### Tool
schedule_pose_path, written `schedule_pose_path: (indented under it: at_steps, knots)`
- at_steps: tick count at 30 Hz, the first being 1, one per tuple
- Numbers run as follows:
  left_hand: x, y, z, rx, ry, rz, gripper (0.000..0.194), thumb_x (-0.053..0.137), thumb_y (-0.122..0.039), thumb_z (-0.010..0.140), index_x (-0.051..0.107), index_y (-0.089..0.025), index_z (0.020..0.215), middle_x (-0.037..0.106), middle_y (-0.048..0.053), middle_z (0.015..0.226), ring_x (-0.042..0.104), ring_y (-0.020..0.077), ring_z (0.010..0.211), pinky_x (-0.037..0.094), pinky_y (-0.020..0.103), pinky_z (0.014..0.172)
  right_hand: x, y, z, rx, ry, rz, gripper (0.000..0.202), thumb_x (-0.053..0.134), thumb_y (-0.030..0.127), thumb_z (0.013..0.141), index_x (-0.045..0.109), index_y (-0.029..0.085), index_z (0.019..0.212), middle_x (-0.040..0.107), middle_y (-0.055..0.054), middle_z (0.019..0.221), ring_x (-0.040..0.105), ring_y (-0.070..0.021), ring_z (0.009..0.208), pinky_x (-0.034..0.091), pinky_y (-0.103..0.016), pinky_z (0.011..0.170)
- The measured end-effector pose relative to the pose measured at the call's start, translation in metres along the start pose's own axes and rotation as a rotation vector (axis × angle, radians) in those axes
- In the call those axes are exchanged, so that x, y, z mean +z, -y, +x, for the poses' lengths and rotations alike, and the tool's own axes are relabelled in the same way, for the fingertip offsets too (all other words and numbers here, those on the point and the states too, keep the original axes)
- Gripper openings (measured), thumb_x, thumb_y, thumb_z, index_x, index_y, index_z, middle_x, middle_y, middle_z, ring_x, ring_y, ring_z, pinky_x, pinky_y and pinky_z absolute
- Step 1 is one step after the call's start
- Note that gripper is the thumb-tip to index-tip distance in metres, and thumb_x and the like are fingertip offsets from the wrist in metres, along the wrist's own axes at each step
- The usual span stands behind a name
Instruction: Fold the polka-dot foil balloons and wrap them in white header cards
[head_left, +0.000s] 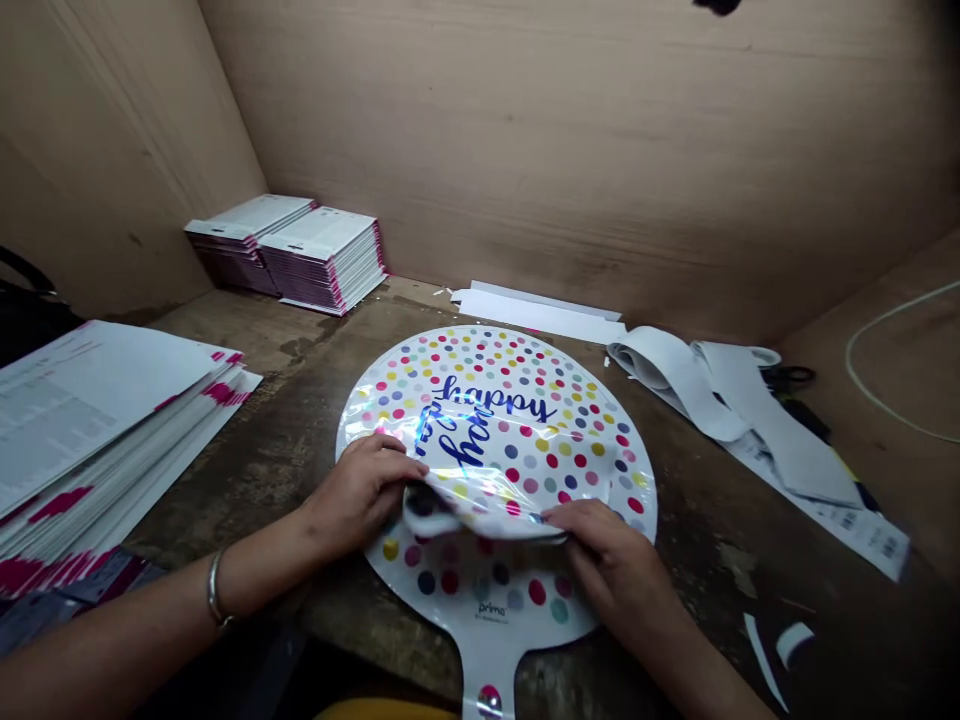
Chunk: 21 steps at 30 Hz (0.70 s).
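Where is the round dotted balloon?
The round dotted balloon lies centrally in the head view, on the table, beneath the left hand and right hand.

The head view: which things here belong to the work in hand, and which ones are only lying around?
In the work:
dotted foil balloon, partly folded over
left hand and right hand, both holding it

Seemingly just lying around, untouched:
card stacks at the back
card pile at left
white paper strips at right
paper offcuts
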<state>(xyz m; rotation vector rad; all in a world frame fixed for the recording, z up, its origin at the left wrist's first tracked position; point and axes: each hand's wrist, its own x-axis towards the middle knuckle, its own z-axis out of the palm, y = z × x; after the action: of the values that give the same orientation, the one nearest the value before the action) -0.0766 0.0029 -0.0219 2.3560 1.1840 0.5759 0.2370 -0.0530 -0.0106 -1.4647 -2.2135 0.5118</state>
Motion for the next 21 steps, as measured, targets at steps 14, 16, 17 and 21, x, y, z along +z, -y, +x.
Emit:
schedule_pose_path:
  at_steps: [14,16,17,21]
  knots:
    - [0.012,-0.022,0.025,-0.424,-0.136,0.134,0.013,0.049,-0.022,0.085,0.050,-0.021,0.098,0.062,0.001,0.076,0.058,0.0207,0.078,0.041,0.032,0.073,0.006,0.002,0.052,0.450,0.045,-0.330,0.030,0.034,0.044,0.090,0.052,0.024,0.076,0.062,-0.002,0.065,0.058,-0.0207,0.062,0.037,-0.028,0.055]
    - [0.012,-0.022,0.026,-0.363,-0.074,0.222,0.018,0.043,-0.022,0.089,0.056,-0.024,0.102,0.064,0.003,0.082,0.059,0.0217,0.080,0.041,0.034,0.074,0.007,0.002,0.054,0.444,0.054,-0.375,0.028,0.034,0.043,0.090,0.051,0.024,0.078,0.062,-0.003,0.066,0.058,-0.0206,0.062,0.036,-0.028,0.055]
    - [0.011,-0.022,0.027,-0.332,-0.037,0.272,0.023,0.041,-0.022,0.090,0.057,-0.026,0.107,0.065,0.004,0.085,0.059,0.0226,0.082,0.041,0.035,0.075,0.007,0.002,0.055,0.443,0.054,-0.386,0.027,0.034,0.042,0.090,0.051,0.024,0.079,0.062,-0.003,0.067,0.058,-0.0206,0.063,0.036,-0.028,0.055]
    - [0.005,-0.024,0.031,-0.294,0.065,0.471,0.036,0.039,-0.026,0.091,0.054,-0.031,0.124,0.064,0.008,0.090,0.058,0.0278,0.087,0.042,0.041,0.075,0.006,0.004,0.059,0.460,0.076,-0.383,0.025,0.035,0.040,0.090,0.051,0.024,0.083,0.063,-0.004,0.069,0.059,-0.0210,0.064,0.036,-0.028,0.054]
